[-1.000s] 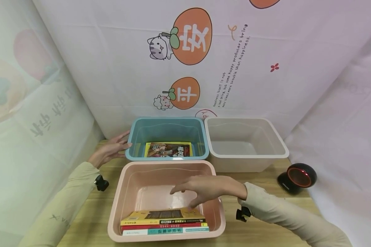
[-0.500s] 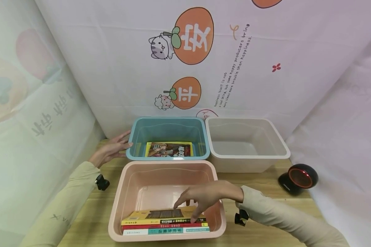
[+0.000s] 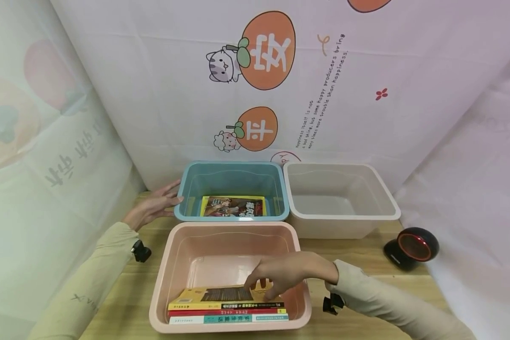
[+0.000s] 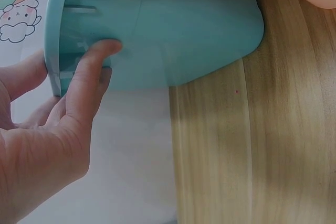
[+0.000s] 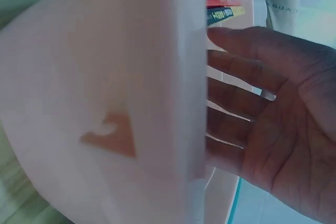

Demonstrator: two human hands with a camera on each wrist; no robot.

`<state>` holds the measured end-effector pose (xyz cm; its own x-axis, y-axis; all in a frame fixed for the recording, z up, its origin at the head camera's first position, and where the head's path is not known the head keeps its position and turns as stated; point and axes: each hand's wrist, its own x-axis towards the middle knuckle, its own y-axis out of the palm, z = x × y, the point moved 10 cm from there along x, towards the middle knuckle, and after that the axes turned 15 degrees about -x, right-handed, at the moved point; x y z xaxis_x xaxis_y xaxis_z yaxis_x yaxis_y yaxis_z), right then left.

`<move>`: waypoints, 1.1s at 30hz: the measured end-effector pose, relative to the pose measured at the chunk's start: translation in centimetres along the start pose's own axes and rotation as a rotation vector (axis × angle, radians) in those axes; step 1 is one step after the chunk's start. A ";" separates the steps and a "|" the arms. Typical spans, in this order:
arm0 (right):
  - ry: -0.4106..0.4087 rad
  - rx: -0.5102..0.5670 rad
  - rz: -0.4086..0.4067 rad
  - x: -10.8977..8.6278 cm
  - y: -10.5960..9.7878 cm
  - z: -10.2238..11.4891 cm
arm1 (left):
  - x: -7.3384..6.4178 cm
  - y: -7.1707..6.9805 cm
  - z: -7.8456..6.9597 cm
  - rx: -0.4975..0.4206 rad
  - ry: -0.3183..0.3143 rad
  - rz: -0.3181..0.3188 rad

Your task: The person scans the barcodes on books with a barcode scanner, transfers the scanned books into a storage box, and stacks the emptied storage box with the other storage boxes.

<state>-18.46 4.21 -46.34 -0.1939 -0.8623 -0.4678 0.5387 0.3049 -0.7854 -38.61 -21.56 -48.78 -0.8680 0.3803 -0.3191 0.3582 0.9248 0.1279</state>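
Observation:
My left hand (image 3: 155,205) is at the left end of the blue plastic bin (image 3: 231,218). The left wrist view shows its thumb (image 4: 25,80) at the rim and a finger (image 4: 86,77) against the outer wall. My right hand (image 3: 280,274) reaches over the right side of the pink bin (image 3: 165,264), fingers bent down at the yellow book (image 3: 187,298), thumb on its cover near the spine. Under that book are a red book (image 3: 221,312) and a white-and-teal book (image 3: 233,319). The right wrist view hides those fingertips behind the bin's rim.
A yellow-edged book (image 3: 233,206) lies inside the blue bin. A beige bin (image 3: 331,226) stands right of it, against the printed cloth backdrop (image 3: 174,108). A black round device with a red ring (image 3: 412,248) sits on the wooden table (image 3: 365,278) at the right.
My right hand has come down from above the pink bin onto the right part of the yellow book, its thumb shifting from over the spine to the cover. The left hand stays put.

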 end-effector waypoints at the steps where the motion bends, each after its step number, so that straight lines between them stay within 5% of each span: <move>1: -0.010 0.003 0.009 0.0 0.1 0.0 | 0.0 0.0 0.1 0.002 0.001 0.003; 8: 0.015 -0.021 0.103 -0.1 0.7 -0.4 | 0.0 0.0 0.2 -0.013 -0.006 0.005; 14: 0.090 -0.157 0.113 0.1 0.9 0.3 | 0.0 0.1 0.0 -0.007 0.005 0.018; 28: 0.230 -0.468 -0.144 0.2 1.1 0.0 | 0.1 0.2 -0.1 -0.015 0.012 0.018; 33: 0.200 -0.535 -0.253 0.2 0.7 -1.1 | 0.1 0.2 -0.1 -0.002 0.002 0.016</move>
<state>-19.03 4.70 -47.38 -0.4394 -0.8577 -0.2671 -0.0193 0.3063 -0.9518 -38.64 -21.36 -48.69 -0.8628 0.3950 -0.3155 0.3712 0.9187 0.1352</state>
